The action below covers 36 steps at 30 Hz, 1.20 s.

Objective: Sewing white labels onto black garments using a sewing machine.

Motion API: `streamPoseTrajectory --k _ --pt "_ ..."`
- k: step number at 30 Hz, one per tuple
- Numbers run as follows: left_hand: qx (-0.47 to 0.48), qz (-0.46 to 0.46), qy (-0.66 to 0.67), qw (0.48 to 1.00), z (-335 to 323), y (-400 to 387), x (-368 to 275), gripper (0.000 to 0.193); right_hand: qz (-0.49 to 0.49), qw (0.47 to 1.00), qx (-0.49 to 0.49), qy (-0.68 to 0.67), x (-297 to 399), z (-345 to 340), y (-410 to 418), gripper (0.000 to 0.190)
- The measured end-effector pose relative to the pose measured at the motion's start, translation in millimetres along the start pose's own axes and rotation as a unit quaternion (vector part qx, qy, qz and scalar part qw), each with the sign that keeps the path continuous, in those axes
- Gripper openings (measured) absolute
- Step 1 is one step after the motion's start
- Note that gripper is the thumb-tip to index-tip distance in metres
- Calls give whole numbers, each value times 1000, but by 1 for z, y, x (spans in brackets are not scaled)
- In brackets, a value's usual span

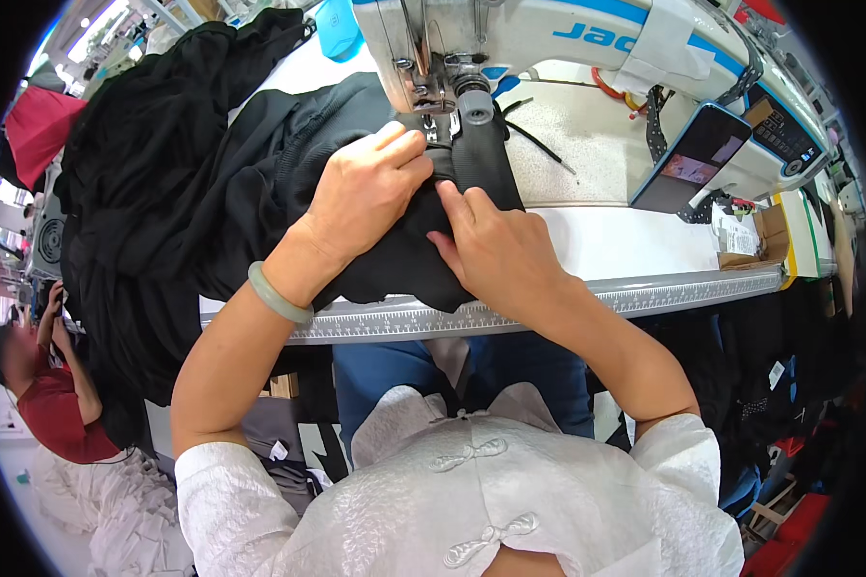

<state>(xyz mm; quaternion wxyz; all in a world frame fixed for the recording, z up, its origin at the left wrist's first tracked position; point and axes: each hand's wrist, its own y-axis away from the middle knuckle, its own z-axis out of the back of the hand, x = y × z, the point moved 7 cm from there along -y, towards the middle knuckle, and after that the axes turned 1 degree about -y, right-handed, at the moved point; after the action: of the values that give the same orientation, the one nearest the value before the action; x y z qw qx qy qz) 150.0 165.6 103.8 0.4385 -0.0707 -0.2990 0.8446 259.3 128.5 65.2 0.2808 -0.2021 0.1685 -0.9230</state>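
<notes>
Black fabric (397, 267) lies under the presser foot (431, 130) of a white and blue industrial sewing machine (519, 29). My left hand (368, 184), with a pale green bangle on its wrist, pinches the fabric just in front of the foot. Close beside it, my right hand (501, 249) presses thumb and fingertips onto a folded edge of the same fabric, right of the left hand. A ribbed band (483, 162) of the garment runs under the foot's right side. Whether the needle is in the cloth is hidden.
A heap of black garments (151, 180) covers the table's left side and hangs over its edge. A phone (693, 155) leans against the machine at right. A black cord (541, 144) lies on the machine bed. A cardboard box (772, 234) stands at right. Another person (58, 389) is at far left.
</notes>
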Motion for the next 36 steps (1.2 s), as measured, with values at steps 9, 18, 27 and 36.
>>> streamPoseTrajectory --k 9,18,27,36 --pt "58 4 15 998 -6 10 -4 8 21 999 17 24 -1 -5 3 41" --pt "74 126 63 987 -20 14 12 35 23 999 -7 42 0 -5 6 42" --pt "85 83 16 993 -25 18 10 35 19 999 -8 36 1 -2 6 43" --pt "93 108 0 990 -31 18 5 35 34 997 35 53 -5 0 5 44"
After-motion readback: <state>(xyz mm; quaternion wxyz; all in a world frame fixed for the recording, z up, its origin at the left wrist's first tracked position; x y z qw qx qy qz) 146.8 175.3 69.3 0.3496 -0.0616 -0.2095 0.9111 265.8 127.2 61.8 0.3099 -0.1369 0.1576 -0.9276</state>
